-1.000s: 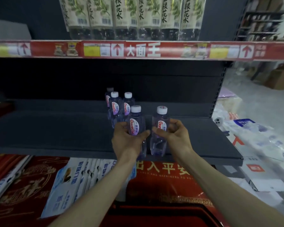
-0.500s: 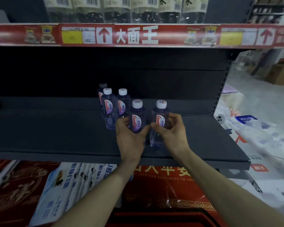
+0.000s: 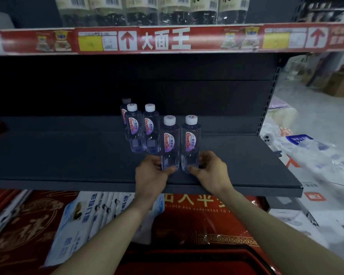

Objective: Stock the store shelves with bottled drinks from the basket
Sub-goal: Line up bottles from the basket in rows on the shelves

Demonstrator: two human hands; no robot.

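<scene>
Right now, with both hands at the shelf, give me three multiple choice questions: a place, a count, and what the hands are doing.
1. Where on the grey shelf do the left front bottle and right front bottle stand? A near its front edge; B against its back wall; C at its far left end.
2. How many small bottles stand on it? A three; B five; C eight.
3. What are the left hand and right hand doing? A hanging free; B both holding one bottle; C each gripping one front bottle's base.
Answers: 1 A, just behind the edge. 2 B, two front, two middle bottles, one rear bottle. 3 C, fingers curl round each base.
</scene>
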